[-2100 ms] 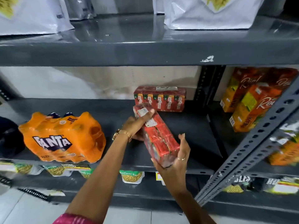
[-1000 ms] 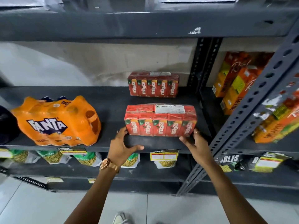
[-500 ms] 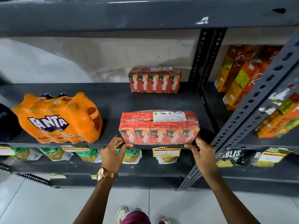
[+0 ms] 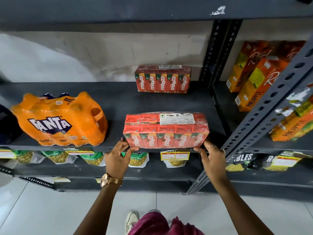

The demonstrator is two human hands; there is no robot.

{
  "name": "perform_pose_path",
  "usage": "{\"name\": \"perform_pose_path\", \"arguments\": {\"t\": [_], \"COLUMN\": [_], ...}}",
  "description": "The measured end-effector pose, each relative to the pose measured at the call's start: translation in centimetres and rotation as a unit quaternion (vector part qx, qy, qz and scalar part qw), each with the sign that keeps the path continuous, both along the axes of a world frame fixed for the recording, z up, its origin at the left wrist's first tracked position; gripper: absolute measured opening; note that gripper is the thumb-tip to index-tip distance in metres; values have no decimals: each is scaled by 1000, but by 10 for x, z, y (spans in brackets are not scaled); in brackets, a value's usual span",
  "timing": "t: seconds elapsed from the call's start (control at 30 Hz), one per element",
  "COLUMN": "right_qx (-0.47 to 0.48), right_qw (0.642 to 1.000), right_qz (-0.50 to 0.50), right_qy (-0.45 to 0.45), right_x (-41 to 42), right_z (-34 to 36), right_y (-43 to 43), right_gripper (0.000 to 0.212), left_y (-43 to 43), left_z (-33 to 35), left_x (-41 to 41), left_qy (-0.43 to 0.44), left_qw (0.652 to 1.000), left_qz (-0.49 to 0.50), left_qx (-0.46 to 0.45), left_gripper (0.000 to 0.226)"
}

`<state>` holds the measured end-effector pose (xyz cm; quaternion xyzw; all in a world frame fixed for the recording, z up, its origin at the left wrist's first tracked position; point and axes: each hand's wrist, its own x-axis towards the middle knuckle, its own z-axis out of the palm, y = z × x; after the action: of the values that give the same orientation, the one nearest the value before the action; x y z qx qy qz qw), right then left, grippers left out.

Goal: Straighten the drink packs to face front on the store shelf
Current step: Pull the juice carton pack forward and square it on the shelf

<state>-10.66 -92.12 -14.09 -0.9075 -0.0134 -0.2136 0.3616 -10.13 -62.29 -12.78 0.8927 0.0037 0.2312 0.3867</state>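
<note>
A shrink-wrapped red Maaza drink pack [image 4: 166, 131] stands at the front edge of the dark grey shelf [image 4: 115, 106], its labels facing me. My left hand [image 4: 116, 158] pinches its lower left corner and my right hand [image 4: 211, 158] holds its lower right corner. A second Maaza pack [image 4: 162, 79] stands at the back of the same shelf against the wall, also facing front. An orange Fanta bottle pack [image 4: 59, 119] lies to the left, turned slightly, with its logo showing.
A perforated grey upright post [image 4: 264, 119] rises just right of my right hand. Pineapple juice cartons [image 4: 254, 78] fill the neighbouring bay. Snack bags [image 4: 57, 156] and a yellow price tag [image 4: 175, 155] sit on the shelf below. A dark object is at the far left.
The front Maaza pack was turned from end-on to face front, set on the shelf, and drawn forward to the shelf's edge. Both hands have stayed at its lower corners.
</note>
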Motion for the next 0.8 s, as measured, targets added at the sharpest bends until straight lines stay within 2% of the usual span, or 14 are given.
{"name": "perform_pose_path", "arguments": {"t": [0.2, 0.53, 0.63, 0.8], "right_qx": [-5, -15, 5, -27], "right_qw": [1000, 1000, 1000, 997], "right_qz": [0, -11, -4, -55], "right_qy": [2, -14, 12, 38], "right_x": [1, -3, -4, -6], "right_z": [-2, 3, -4, -14], "right_y": [-1, 6, 7, 14], "right_gripper": [31, 34, 35, 43], "left_y": [-1, -3, 1, 5], "left_z": [4, 4, 4, -2], "left_x": [-1, -2, -2, 0], "left_qy": [-10, 13, 23, 58], "left_qw": [1000, 999, 999, 998], "left_qz": [3, 31, 29, 12], "left_qx": [13, -33, -21, 18], "left_gripper": [26, 26, 35, 52]}}
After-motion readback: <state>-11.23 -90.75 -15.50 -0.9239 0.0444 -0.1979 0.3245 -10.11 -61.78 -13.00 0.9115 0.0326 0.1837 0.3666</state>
